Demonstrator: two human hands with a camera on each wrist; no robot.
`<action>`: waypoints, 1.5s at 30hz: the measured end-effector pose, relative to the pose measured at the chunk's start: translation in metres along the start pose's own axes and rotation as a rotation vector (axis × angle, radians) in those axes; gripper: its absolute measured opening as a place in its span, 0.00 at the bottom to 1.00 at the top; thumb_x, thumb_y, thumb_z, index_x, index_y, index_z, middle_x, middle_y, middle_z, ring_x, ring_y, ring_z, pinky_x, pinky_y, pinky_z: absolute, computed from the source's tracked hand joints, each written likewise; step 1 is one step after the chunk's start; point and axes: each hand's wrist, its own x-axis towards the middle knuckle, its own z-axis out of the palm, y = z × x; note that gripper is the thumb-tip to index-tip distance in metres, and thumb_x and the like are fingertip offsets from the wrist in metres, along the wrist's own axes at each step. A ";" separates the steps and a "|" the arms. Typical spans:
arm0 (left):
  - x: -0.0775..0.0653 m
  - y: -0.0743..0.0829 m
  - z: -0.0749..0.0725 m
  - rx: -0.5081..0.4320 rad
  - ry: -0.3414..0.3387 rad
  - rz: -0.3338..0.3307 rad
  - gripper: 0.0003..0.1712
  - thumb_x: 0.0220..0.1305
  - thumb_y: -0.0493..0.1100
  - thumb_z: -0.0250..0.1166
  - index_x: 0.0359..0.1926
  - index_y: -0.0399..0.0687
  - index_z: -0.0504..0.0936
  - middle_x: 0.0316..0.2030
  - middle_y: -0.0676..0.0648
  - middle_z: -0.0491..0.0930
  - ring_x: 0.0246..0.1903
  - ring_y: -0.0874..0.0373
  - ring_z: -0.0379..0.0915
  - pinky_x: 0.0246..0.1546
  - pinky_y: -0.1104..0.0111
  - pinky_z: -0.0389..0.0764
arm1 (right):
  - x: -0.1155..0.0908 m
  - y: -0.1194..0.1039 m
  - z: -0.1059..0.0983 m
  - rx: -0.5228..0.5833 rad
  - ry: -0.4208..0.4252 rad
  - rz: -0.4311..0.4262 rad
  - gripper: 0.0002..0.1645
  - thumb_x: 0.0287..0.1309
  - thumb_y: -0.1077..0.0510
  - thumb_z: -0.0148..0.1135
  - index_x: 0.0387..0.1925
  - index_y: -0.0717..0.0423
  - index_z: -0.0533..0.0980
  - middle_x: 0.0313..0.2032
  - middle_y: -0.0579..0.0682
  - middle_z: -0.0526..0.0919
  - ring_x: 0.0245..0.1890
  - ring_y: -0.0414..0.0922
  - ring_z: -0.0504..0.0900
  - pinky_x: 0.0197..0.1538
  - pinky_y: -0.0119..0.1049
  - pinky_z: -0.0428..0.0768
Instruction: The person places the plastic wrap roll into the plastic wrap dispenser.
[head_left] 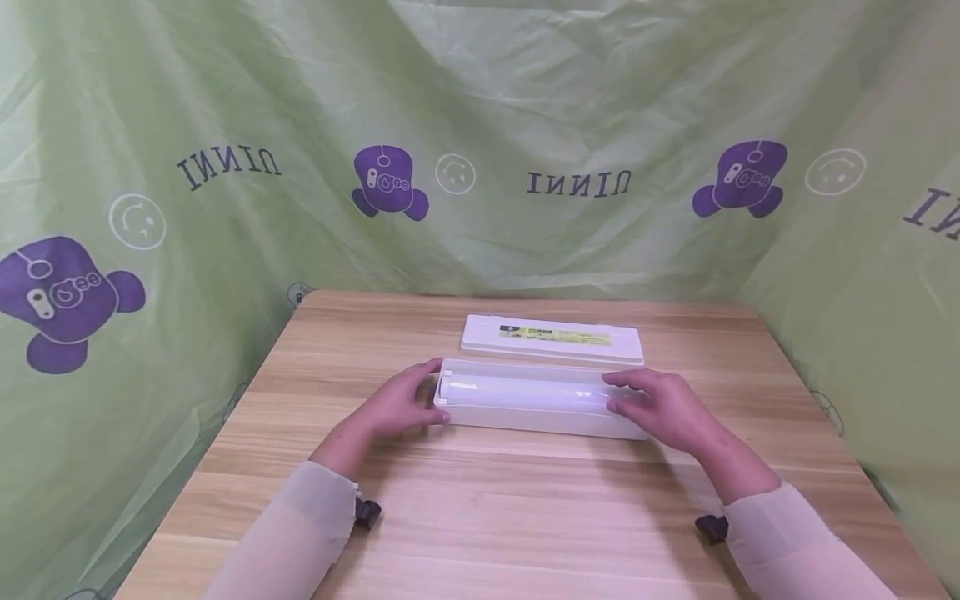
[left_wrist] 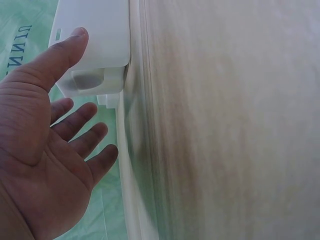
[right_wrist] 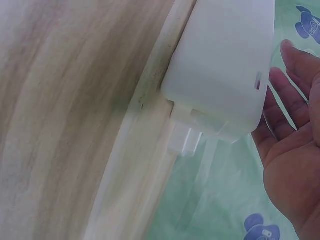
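A long white box (head_left: 540, 422) without its cover lies across the table. Inside it is a shiny white roll (head_left: 525, 391), which looks like plastic film. At the box's left end is my left hand (head_left: 396, 403), its thumb by the front wall and its fingers toward the back corner; the left wrist view shows those fingers spread and loosely bent. My right hand (head_left: 667, 407) hovers over the right end, thumb and fingers apart, hiding that end of the roll. In the right wrist view its fingers lie beside the box, gripping nothing.
Behind the box a flat white lid (head_left: 480, 335) with a yellow-green label rests on the wooden table (head_left: 480, 517). A green printed curtain (head_left: 480, 100) hangs around the back and sides.
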 end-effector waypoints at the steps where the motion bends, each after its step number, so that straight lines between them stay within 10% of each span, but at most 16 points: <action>1: 0.000 0.000 0.000 0.001 0.000 -0.002 0.63 0.52 0.61 0.81 0.82 0.52 0.56 0.78 0.46 0.60 0.77 0.44 0.55 0.77 0.47 0.56 | -0.001 0.000 0.000 -0.004 0.000 0.005 0.22 0.61 0.57 0.75 0.57 0.55 0.84 0.54 0.54 0.87 0.57 0.58 0.84 0.61 0.58 0.80; 25: 0.002 -0.005 0.000 0.004 -0.007 0.011 0.63 0.53 0.61 0.80 0.82 0.52 0.57 0.78 0.46 0.61 0.77 0.44 0.55 0.77 0.47 0.57 | -0.018 0.015 -0.007 -0.023 0.049 0.052 0.31 0.58 0.50 0.78 0.62 0.52 0.81 0.62 0.59 0.81 0.64 0.65 0.75 0.64 0.69 0.71; 45: 0.000 -0.002 -0.001 0.004 -0.016 0.001 0.63 0.53 0.61 0.80 0.82 0.51 0.55 0.78 0.45 0.60 0.77 0.44 0.55 0.77 0.48 0.56 | -0.026 0.022 -0.010 0.010 -0.054 0.236 0.64 0.52 0.30 0.76 0.80 0.53 0.58 0.74 0.69 0.63 0.70 0.72 0.63 0.68 0.74 0.63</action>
